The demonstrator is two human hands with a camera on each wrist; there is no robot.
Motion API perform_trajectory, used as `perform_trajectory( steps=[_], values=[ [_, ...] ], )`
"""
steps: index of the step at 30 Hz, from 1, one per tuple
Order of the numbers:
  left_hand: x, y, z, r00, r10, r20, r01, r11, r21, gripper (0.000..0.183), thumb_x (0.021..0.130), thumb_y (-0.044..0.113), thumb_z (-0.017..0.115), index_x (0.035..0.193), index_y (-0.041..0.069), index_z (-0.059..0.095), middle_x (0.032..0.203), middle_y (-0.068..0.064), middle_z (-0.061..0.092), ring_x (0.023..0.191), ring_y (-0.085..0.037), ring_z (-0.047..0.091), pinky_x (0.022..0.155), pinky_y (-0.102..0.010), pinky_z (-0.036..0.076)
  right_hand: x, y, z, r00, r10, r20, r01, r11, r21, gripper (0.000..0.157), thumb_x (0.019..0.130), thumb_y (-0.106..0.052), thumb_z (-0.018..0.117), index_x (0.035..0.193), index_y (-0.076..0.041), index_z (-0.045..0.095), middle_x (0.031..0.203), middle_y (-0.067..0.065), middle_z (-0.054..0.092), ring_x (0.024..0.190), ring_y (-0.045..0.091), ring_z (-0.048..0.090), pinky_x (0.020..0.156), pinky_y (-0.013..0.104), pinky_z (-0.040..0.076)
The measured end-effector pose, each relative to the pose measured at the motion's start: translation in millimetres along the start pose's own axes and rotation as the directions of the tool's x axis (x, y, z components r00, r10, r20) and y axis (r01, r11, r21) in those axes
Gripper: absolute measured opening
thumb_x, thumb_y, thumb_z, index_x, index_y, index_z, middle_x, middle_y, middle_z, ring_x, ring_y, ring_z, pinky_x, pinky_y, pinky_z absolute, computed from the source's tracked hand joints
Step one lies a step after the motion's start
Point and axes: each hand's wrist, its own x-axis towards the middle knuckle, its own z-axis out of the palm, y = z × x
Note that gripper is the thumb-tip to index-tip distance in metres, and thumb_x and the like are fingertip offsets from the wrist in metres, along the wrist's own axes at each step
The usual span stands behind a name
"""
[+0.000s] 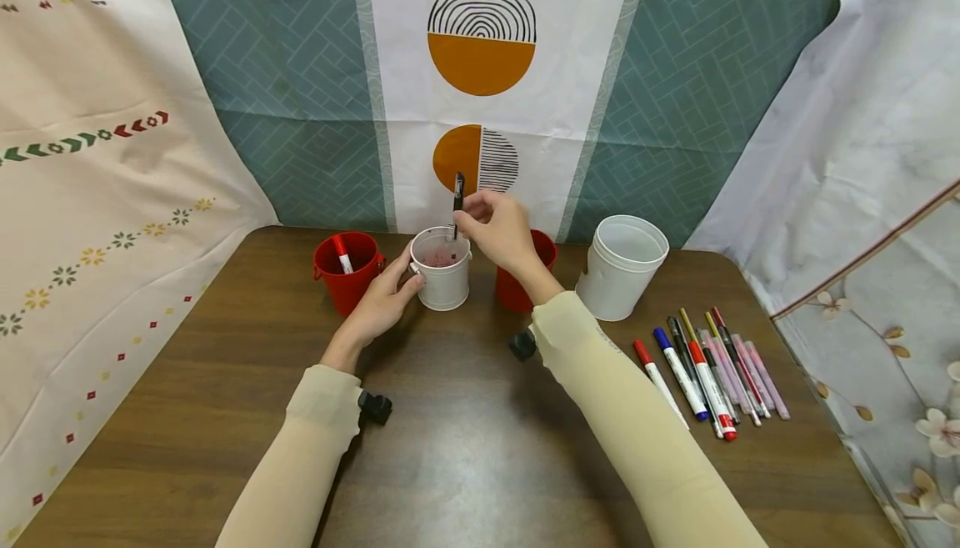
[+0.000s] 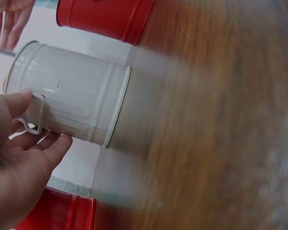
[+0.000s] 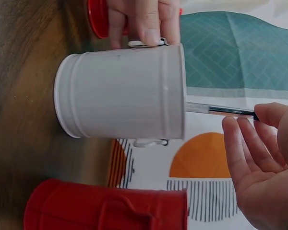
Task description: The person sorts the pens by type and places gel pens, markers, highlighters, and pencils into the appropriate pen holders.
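In the head view a small white metal pail (image 1: 444, 288) stands at the back middle of the table. My left hand (image 1: 381, 304) grips its left side, with the thumb by the wire handle (image 2: 40, 115) and the fingers along the far side in the left wrist view. Above the rim, my right hand (image 1: 501, 229) pinches a slim clear pen (image 3: 221, 110) with a black end between thumb and fingertips. The pen points down, its lower part inside the pail. Pinkish marks show on the pail's inside.
Left of the white pail is a red pail (image 1: 347, 291) with a red-capped marker (image 1: 342, 253) in it. Another red pail (image 1: 513, 288) stands partly behind my right hand. A larger white tub (image 1: 617, 281) is farther right. Several markers and pens (image 1: 708, 373) lie at the right.
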Motion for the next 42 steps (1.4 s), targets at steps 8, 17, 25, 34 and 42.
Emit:
perform_trajectory(
  steps=[8,17,25,34,42],
  values=[
    [-9.0,25.0,-1.7,1.000,0.000,0.016,0.000,1.000,-0.003,0.071,0.110,0.008,0.056,0.170,0.006,0.018,0.172,-0.022,0.027,0.157,-0.041,0.031,0.127,-0.058,0.028,0.5,9.9,13.2,0.999,0.028,0.043,-0.026,0.998,-0.056,0.015,0.098,-0.020,0.078,0.106,-0.008,0.076,0.095,0.008,0.077,0.085,0.020,0.070,0.076,0.028,0.061],
    [-6.4,21.8,-0.6,0.999,0.017,0.030,-0.016,0.999,-0.033,0.072,0.110,0.007,0.055,0.170,0.008,0.017,0.173,-0.022,0.025,0.156,-0.044,0.032,0.126,-0.060,0.029,-1.9,16.7,16.9,0.996,0.072,0.060,-0.066,0.994,-0.089,0.016,0.098,-0.021,0.078,0.106,-0.007,0.077,0.099,0.009,0.078,0.090,0.022,0.070,0.079,0.033,0.062],
    [-7.4,21.9,-0.9,1.000,0.016,0.022,-0.015,1.000,-0.024,0.071,0.110,0.008,0.055,0.170,0.008,0.018,0.173,-0.022,0.026,0.156,-0.042,0.033,0.126,-0.059,0.029,-1.8,18.1,19.4,0.994,0.091,0.065,-0.085,0.992,-0.097,0.016,0.098,-0.021,0.078,0.108,-0.008,0.079,0.099,0.008,0.079,0.090,0.021,0.072,0.078,0.032,0.062],
    [-9.3,22.3,-1.1,1.000,0.009,0.017,-0.009,1.000,-0.009,0.072,0.109,0.008,0.057,0.170,0.008,0.018,0.174,-0.018,0.024,0.159,-0.037,0.028,0.128,-0.058,0.025,-7.2,12.3,4.2,0.993,0.062,0.101,-0.052,0.993,-0.103,0.018,0.099,-0.023,0.077,0.112,-0.011,0.079,0.102,0.006,0.079,0.090,0.019,0.072,0.075,0.029,0.060],
    [-7.5,26.2,-2.2,1.000,0.011,0.018,-0.011,1.000,0.008,0.072,0.109,0.008,0.057,0.170,0.008,0.019,0.175,-0.016,0.023,0.161,-0.034,0.025,0.129,-0.054,0.025,-16.7,-6.6,-50.1,0.990,-0.039,0.136,0.063,0.982,-0.176,0.020,0.099,-0.022,0.076,0.116,-0.011,0.078,0.106,0.005,0.079,0.092,0.020,0.073,0.086,0.036,0.061]
  ],
)
